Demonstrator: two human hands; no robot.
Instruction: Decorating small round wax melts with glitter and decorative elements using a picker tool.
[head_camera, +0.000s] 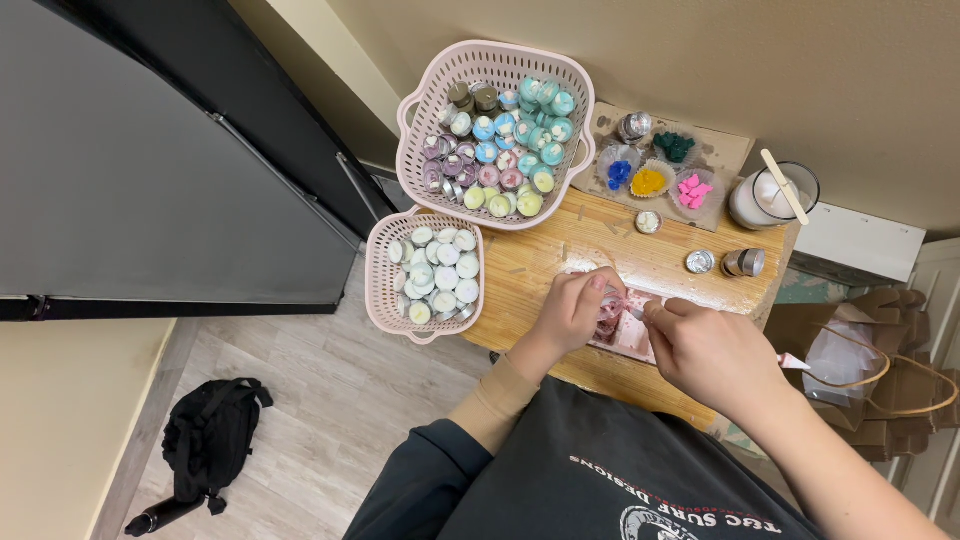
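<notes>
Two hands meet over a pink mold (632, 335) at the near edge of the tabletop (560, 255). Your left hand (575, 310) has its fingers curled round a small pink piece (610, 303) at the mold's left end; your right hand (705, 350) pinches something small beside it, though what it is you cannot tell from here. The mold lies flat on the wood, partly hidden under both hands.

Past your fingers, toward the right edge, a tin cup (700, 262) and a small jar (745, 263) sit close together, with another cup (648, 222) nearer the middle. At the far right corner stands a wax jar (770, 197) with a stick across it, beside a card (725, 152) of coloured wax bits. A big basket (500, 62) of coloured candles fills the far left corner; a small basket (380, 285) of white ones hangs off the left edge.
</notes>
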